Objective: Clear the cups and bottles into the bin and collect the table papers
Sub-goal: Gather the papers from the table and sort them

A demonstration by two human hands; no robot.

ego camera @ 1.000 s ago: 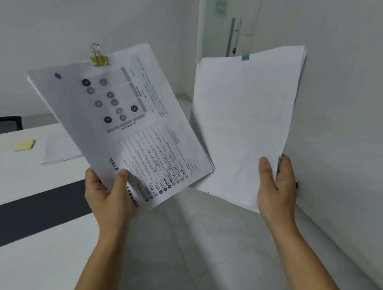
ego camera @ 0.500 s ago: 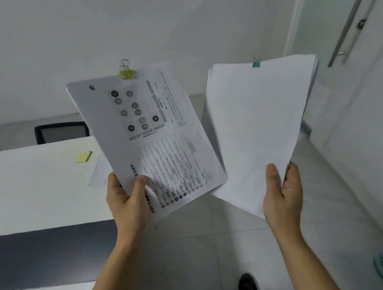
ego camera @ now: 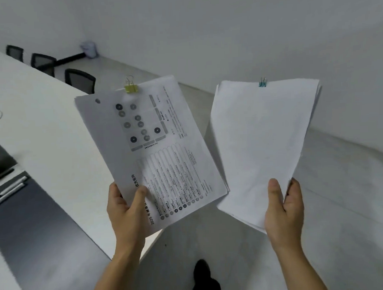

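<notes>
Two clipped stacks, one per hand. My left hand [ego camera: 129,215] pinches the printed stack [ego camera: 151,146], yellow binder clip [ego camera: 131,88] on top; "2025" legible. My right hand [ego camera: 284,208] grips the blank stack [ego camera: 263,141], blue clip [ego camera: 263,83]. Both held up over pale floor beside the white table [ego camera: 43,129]. Three black chairs [ego camera: 80,80]. Bin [ego camera: 89,49] against far wall.

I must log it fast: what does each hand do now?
Left hand: closed on the printed stack with the yellow clip.
Right hand: closed on the blank stack with the blue clip.
</notes>
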